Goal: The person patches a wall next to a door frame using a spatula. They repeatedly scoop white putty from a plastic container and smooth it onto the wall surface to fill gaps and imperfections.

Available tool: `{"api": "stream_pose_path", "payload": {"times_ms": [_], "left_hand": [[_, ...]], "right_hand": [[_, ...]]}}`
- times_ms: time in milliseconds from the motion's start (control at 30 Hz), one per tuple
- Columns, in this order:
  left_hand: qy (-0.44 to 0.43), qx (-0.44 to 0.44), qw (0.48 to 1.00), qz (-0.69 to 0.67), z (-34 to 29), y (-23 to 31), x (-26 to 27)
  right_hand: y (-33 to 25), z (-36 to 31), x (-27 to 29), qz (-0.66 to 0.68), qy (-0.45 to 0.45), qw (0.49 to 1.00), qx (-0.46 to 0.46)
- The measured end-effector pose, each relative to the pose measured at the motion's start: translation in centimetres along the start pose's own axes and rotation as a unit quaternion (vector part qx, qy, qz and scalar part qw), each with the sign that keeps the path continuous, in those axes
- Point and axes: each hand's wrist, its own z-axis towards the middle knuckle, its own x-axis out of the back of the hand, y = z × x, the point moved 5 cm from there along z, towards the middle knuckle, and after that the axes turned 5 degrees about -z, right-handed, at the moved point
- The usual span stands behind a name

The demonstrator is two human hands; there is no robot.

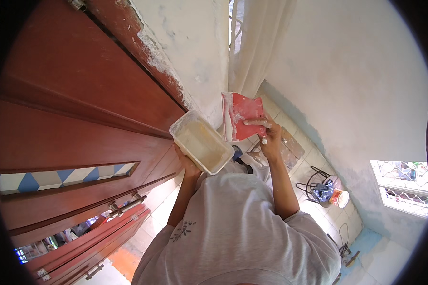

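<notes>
My left hand (pixel 188 164) grips a clear rectangular plastic tub (pixel 202 144) by its side, tilted so that its pale, smeared inside faces up. In my right hand (pixel 270 138) is a wide red putty spreader (pixel 246 113), its fingers lying along the back of the blade. Whitish paste coats the spreader's left edge and dots my right fingers. The two things are close together in front of my chest, with the spreader just right of and beyond the tub. Ahead of them is a wall (pixel 188 42) with rough white patches beside the door frame.
A red-brown wooden door (pixel 76 85) with a metal handle (pixel 126 204) stands close on my left. A pale curtain (pixel 261 42) hangs ahead. On the right, a stool (pixel 314 187) with a small bucket (pixel 339 198) stands on the tiled floor near the patchy wall (pixel 352 80).
</notes>
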Motion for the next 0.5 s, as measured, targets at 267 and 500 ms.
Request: {"api": "stream_pose_path", "payload": {"times_ms": [267,500], "left_hand": [[-0.008,-0.051,0.992,0.116,-0.5,0.7,0.8],[-0.03,-0.05,0.996,0.071,-0.4,0.6,0.6]], "right_hand": [[-1.7,-1.0,-1.2,0.123,-0.047,0.98,-0.147],[-4.2,-1.2,-3.7,-0.053,-0.151,0.985,-0.069]]}}
